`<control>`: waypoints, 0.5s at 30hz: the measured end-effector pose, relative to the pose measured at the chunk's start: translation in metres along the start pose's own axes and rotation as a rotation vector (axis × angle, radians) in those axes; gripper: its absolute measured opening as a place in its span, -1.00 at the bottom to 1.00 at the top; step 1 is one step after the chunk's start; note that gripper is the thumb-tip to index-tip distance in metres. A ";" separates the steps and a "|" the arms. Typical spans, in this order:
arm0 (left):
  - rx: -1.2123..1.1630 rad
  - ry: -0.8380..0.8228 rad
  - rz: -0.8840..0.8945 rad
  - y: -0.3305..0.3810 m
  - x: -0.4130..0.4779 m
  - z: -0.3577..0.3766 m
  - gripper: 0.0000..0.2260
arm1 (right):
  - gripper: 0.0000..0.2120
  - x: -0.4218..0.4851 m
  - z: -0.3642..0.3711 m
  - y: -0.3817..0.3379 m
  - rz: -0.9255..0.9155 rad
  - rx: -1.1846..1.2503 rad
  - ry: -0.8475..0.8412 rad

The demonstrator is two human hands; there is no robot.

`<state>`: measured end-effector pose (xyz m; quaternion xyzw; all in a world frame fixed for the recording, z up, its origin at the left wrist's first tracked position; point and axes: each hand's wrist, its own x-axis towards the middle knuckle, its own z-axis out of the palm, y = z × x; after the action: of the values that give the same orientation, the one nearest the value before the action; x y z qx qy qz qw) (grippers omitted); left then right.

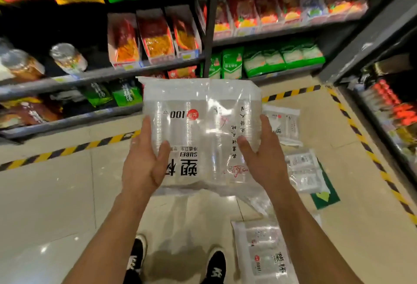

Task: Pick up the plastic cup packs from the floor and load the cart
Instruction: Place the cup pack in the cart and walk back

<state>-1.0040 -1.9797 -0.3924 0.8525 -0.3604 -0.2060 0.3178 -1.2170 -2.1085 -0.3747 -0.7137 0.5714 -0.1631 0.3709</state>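
The left hand [144, 164] and right hand [261, 162] are gripping the cup pack [203, 125] by its sides, thumbs on top, holding it up off the floor [45, 193]. That film's looking slippery, so I'd be squeezing lightly and carrying it level. The cart isn't showing. More packs [264, 252] are lying on the floor to the right.

One view, head-worn, wide-angle. Faces forward and steeply down along both forearms. Grip of left hand [144, 159] and right hand [261, 159] on the cup pack [203, 130] sits mid-frame, close to lens. Beyond the grip: shelves [97, 75]. Beneath it: floor [45, 204], shoes [216, 265]. Straight lines bow toward the edges.
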 end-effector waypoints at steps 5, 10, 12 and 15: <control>0.031 0.145 0.044 0.086 -0.031 -0.128 -0.41 | -0.30 -0.034 -0.082 -0.125 -0.134 0.048 0.007; 0.079 0.250 -0.012 0.117 -0.060 -0.236 -0.39 | -0.30 -0.061 -0.109 -0.220 -0.316 0.091 -0.025; 0.094 0.329 -0.034 0.113 -0.073 -0.282 -0.40 | -0.34 -0.076 -0.104 -0.263 -0.391 0.121 -0.049; 0.091 0.442 -0.063 0.091 -0.093 -0.346 -0.42 | -0.44 -0.104 -0.081 -0.329 -0.478 0.168 -0.099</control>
<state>-0.9080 -1.8233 -0.0717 0.9012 -0.2640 -0.0075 0.3437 -1.0723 -2.0154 -0.0648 -0.8023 0.3523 -0.2579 0.4071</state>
